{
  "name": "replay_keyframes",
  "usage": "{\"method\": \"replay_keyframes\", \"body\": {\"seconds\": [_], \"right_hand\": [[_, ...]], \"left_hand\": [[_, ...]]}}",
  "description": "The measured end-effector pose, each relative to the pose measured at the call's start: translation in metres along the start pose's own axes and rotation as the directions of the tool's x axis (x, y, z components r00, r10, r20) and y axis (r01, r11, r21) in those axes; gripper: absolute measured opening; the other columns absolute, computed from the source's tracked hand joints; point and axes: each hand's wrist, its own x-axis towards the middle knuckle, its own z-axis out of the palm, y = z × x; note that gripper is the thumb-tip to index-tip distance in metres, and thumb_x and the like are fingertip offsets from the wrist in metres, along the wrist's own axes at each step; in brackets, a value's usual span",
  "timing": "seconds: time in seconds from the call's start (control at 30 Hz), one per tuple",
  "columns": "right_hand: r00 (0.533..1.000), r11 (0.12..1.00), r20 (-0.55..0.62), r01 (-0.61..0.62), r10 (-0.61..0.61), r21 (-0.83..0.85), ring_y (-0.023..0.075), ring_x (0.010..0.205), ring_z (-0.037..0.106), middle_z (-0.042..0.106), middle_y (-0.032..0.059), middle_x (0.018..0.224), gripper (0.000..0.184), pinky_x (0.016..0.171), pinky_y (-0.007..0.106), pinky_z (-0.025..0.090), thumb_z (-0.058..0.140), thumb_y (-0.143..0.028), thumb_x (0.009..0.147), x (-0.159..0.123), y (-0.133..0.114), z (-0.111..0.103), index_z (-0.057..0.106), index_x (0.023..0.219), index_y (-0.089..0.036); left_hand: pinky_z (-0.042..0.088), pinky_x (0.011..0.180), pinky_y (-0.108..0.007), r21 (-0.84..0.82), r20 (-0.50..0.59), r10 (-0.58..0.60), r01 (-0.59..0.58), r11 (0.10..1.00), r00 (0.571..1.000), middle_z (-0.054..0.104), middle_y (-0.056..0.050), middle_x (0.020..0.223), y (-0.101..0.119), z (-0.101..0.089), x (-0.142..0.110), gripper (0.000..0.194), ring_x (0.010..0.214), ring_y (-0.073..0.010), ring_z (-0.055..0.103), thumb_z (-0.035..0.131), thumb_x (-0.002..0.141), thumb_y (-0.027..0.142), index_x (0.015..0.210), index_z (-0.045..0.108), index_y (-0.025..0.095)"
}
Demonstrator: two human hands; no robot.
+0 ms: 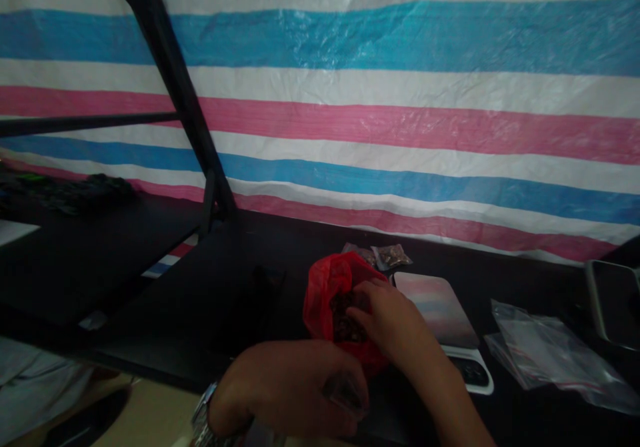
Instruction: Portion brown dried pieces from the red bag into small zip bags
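Observation:
A red plastic bag (pixel 325 287) holding small dark pieces lies open on the dark table (pixel 225 300). My right hand (pixel 390 323) reaches into the bag's mouth, its fingers curled among the dark pieces. My left hand (pixel 290 387), a watch on its wrist, is closed near the table's front edge around a small clear bag (pixel 345 390) that is hard to make out. Just right of the red bag stands a small digital scale (pixel 440 310) with a shiny square plate.
Two small filled clear bags (pixel 385 255) lie behind the red bag. A pile of clear zip bags (pixel 545 353) rests right of the scale, a dark tray (pixel 613 300) beyond them. A striped tarp (pixel 400 113) hangs behind. A black frame (pixel 175 93) stands at left.

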Motion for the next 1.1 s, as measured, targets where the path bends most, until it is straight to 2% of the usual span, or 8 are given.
{"method": "replay_keyframes", "body": {"seconds": [0.17,0.33,0.57,0.73,0.83,0.93,1.03,1.1], "right_hand": [[1.000,0.999,-0.012,0.006,-0.007,-0.039,0.0291,0.103,0.071,0.079,0.0113,0.109,0.015,0.081,0.034,0.044,0.074,-0.029,0.096,0.000,-0.003,-0.004,0.076,0.108,-0.020],[0.999,0.998,-0.004,0.050,-0.050,-0.023,0.0292,0.102,0.071,0.079,0.0109,0.108,0.018,0.081,0.034,0.043,0.077,-0.033,0.095,-0.002,-0.005,-0.002,0.077,0.109,-0.022],[0.994,0.979,-0.020,0.113,-0.111,0.172,0.0214,0.081,0.071,0.081,0.0038,0.090,0.017,0.068,0.031,0.037,0.070,-0.036,0.098,-0.003,-0.002,0.003,0.078,0.088,-0.024],[0.989,0.944,-0.014,0.146,-0.149,0.296,0.0190,0.078,0.072,0.081,0.0024,0.088,0.024,0.068,0.028,0.041,0.062,-0.034,0.102,0.000,0.013,0.000,0.078,0.089,-0.023],[0.988,0.929,-0.044,0.157,-0.151,0.335,0.0197,0.081,0.073,0.081,0.0034,0.092,0.027,0.071,0.029,0.044,0.057,-0.034,0.104,0.000,0.020,-0.006,0.078,0.093,-0.021],[0.990,0.881,-0.064,0.144,-0.129,0.450,0.0199,0.084,0.074,0.082,0.0032,0.094,0.029,0.074,0.029,0.047,0.054,-0.035,0.105,-0.001,0.025,-0.014,0.078,0.097,-0.020],[0.988,0.821,-0.137,0.132,-0.066,0.556,0.0204,0.084,0.075,0.082,0.0030,0.094,0.031,0.074,0.029,0.050,0.054,-0.040,0.104,-0.002,0.026,-0.022,0.077,0.099,-0.021],[0.975,0.801,-0.221,0.132,0.001,0.583,0.0214,0.082,0.075,0.082,0.0042,0.093,0.032,0.071,0.029,0.051,0.055,-0.044,0.102,-0.001,0.025,-0.026,0.077,0.102,-0.021]], "left_hand": [[0.053,0.081,-0.029,-0.058,-0.021,0.039,-0.040,0.998,0.999,0.083,0.000,0.114,0.000,0.001,0.003,0.035,0.102,-0.0235,0.077,0.068,0.085,0.028,0.117,0.081,0.031],[0.053,0.081,-0.029,-0.078,-0.016,0.089,-0.090,0.993,0.996,0.083,0.001,0.116,0.002,0.002,0.007,0.037,0.102,-0.0224,0.076,0.069,0.086,0.029,0.121,0.079,0.030],[0.054,0.082,-0.029,-0.039,-0.062,0.060,-0.062,0.997,0.996,0.083,0.001,0.114,0.004,0.008,0.015,0.035,0.100,-0.0226,0.077,0.071,0.085,0.027,0.119,0.080,0.031],[0.050,0.082,-0.029,-0.049,-0.094,0.039,-0.044,0.998,0.995,0.081,0.001,0.116,0.003,0.006,0.002,0.034,0.101,-0.0221,0.074,0.071,0.087,0.031,0.120,0.079,0.032],[0.047,0.076,-0.027,-0.174,-0.126,0.080,-0.102,0.979,0.989,0.078,0.000,0.108,0.000,0.000,-0.008,0.030,0.092,-0.0186,0.069,0.068,0.091,0.035,0.119,0.076,0.028],[0.047,0.077,-0.026,-0.356,-0.284,0.136,-0.236,0.904,0.949,0.071,0.001,0.103,-0.004,-0.003,-0.007,0.023,0.089,-0.0160,0.064,0.068,0.093,0.036,0.112,0.072,0.024],[0.049,0.081,-0.028,-0.431,-0.510,0.114,-0.369,0.823,0.852,0.067,0.001,0.101,-0.006,-0.003,0.006,0.018,0.091,-0.0161,0.062,0.068,0.094,0.039,0.103,0.064,0.023],[0.049,0.076,-0.028,-0.414,-0.610,0.093,-0.416,0.809,0.787,0.064,0.002,0.093,-0.006,0.000,0.017,0.017,0.085,-0.0161,0.061,0.067,0.094,0.038,0.097,0.060,0.024]]}}
